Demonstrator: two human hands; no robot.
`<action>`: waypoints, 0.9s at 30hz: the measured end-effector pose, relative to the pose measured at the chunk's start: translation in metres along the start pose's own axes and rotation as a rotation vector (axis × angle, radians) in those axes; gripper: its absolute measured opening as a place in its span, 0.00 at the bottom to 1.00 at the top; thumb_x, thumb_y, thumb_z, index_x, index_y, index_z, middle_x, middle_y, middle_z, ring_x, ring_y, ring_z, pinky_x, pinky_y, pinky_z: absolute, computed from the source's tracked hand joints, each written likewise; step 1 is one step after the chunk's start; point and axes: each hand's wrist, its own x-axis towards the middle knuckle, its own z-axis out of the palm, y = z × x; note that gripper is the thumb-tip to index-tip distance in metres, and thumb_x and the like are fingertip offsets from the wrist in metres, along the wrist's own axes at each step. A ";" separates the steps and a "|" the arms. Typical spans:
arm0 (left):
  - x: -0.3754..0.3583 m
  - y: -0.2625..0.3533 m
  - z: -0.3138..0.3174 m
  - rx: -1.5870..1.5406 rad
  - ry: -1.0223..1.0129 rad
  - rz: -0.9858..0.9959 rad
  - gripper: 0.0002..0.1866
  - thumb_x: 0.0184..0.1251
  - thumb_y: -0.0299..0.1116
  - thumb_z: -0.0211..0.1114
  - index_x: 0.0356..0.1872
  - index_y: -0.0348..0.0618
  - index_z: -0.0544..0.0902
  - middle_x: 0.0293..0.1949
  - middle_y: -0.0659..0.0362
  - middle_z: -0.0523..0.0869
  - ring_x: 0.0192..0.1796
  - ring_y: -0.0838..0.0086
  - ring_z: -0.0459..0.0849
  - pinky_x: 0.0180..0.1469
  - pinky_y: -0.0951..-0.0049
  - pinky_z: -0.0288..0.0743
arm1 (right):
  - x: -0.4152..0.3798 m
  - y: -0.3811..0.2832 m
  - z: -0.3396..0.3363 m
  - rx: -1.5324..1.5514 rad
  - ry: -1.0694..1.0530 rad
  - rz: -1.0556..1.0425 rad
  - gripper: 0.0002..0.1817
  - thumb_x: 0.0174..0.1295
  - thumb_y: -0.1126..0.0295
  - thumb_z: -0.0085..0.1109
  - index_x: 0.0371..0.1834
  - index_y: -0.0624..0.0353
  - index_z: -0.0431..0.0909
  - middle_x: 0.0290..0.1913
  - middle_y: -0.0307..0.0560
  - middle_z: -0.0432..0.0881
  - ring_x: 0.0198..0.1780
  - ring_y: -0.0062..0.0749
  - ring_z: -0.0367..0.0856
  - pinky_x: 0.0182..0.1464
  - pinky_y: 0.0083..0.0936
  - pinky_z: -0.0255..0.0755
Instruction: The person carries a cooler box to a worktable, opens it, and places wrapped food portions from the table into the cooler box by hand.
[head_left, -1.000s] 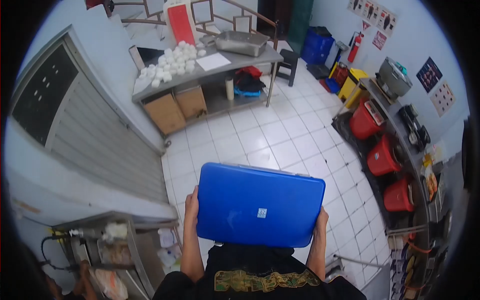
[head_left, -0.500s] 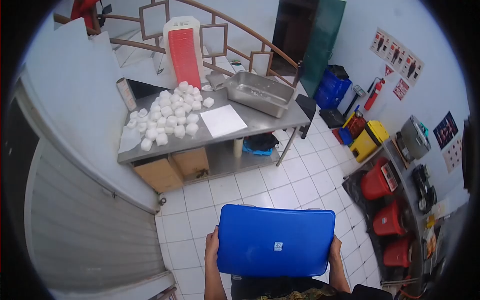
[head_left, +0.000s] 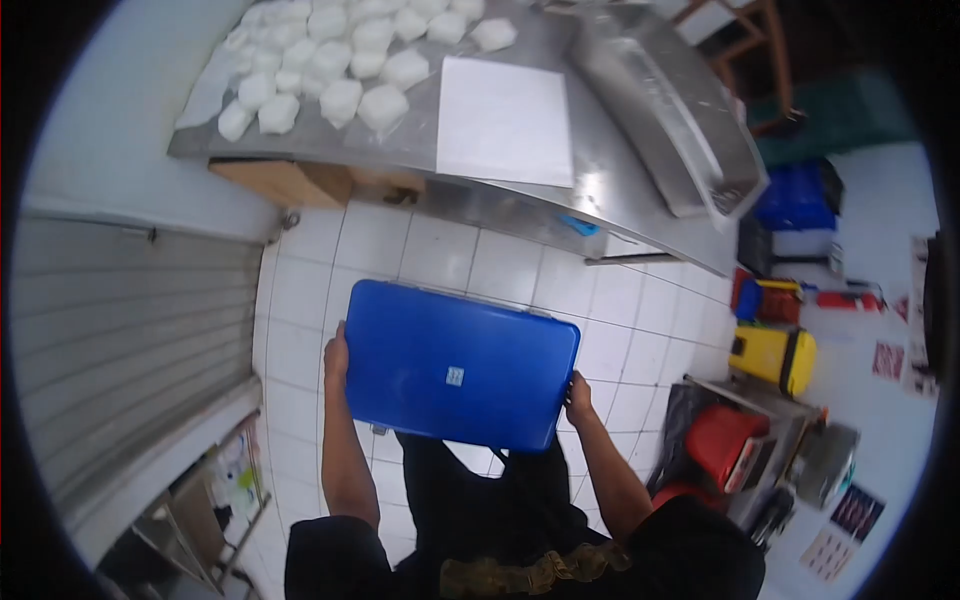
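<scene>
A blue plastic box (head_left: 460, 345) with a closed lid and a small white label is held level in front of my body. My left hand (head_left: 337, 357) grips its left side, and my right hand (head_left: 579, 398) grips the right side. The fingers of both hands are partly hidden behind the box. Beyond it stands a steel table (head_left: 420, 125). A white sheet (head_left: 505, 120) lies near the table's front edge, with a pile of white rounded lumps (head_left: 340, 100) to its left. To the right of the sheet is a deep metal pan (head_left: 655, 110).
White floor tiles (head_left: 500, 262) lie between me and the table. A cardboard box (head_left: 290, 180) sits under the table. On the left is a grey slatted shutter (head_left: 140, 310). Along the right wall are a yellow bin (head_left: 775, 357), a red bucket (head_left: 722, 445) and a fire extinguisher (head_left: 845, 300).
My view has tilted down and turned, and the table is nearer. The blue box, still between both hands, now appears further left and higher in view, slightly rotated.
</scene>
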 end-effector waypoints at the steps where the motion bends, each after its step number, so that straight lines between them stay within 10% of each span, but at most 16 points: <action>1: 0.014 -0.007 0.016 0.008 0.043 -0.076 0.44 0.78 0.65 0.43 0.56 0.25 0.83 0.49 0.42 0.89 0.51 0.59 0.88 0.57 0.61 0.79 | 0.043 -0.019 0.009 -0.057 -0.053 0.005 0.32 0.76 0.45 0.38 0.72 0.56 0.69 0.70 0.52 0.74 0.69 0.41 0.70 0.70 0.44 0.60; 12: 0.195 -0.165 0.141 -0.139 0.137 -0.022 0.38 0.82 0.59 0.39 0.66 0.31 0.78 0.64 0.37 0.81 0.66 0.52 0.80 0.68 0.58 0.71 | 0.306 -0.055 0.091 -0.093 -0.294 -0.078 0.35 0.78 0.44 0.30 0.70 0.61 0.71 0.67 0.58 0.77 0.65 0.47 0.77 0.71 0.46 0.68; 18: 0.151 -0.098 0.154 0.186 0.274 -0.192 0.39 0.80 0.64 0.39 0.69 0.40 0.77 0.67 0.38 0.78 0.71 0.44 0.73 0.74 0.53 0.64 | 0.378 -0.004 0.066 -0.026 -0.349 -0.100 0.36 0.78 0.43 0.37 0.77 0.61 0.64 0.70 0.61 0.74 0.69 0.48 0.74 0.73 0.43 0.66; 22: 0.109 -0.127 0.171 0.362 0.604 0.036 0.38 0.76 0.69 0.46 0.71 0.51 0.77 0.72 0.37 0.71 0.76 0.43 0.65 0.76 0.45 0.60 | 0.295 -0.033 0.020 -0.849 0.006 -0.345 0.37 0.74 0.50 0.56 0.78 0.61 0.61 0.72 0.64 0.73 0.73 0.53 0.71 0.73 0.40 0.66; 24: 0.056 -0.104 0.183 0.232 0.645 0.236 0.37 0.74 0.61 0.60 0.64 0.34 0.80 0.65 0.34 0.76 0.71 0.40 0.70 0.73 0.46 0.63 | 0.190 -0.079 -0.019 -0.748 -0.019 -0.331 0.36 0.71 0.49 0.63 0.73 0.60 0.66 0.46 0.50 0.87 0.52 0.38 0.85 0.57 0.32 0.76; 27: -0.022 -0.089 0.217 0.238 0.557 0.295 0.37 0.71 0.57 0.67 0.58 0.25 0.80 0.54 0.34 0.83 0.61 0.40 0.78 0.65 0.48 0.71 | 0.145 -0.084 -0.113 -0.595 0.089 -0.516 0.25 0.69 0.61 0.67 0.64 0.60 0.70 0.37 0.46 0.83 0.36 0.29 0.82 0.39 0.27 0.77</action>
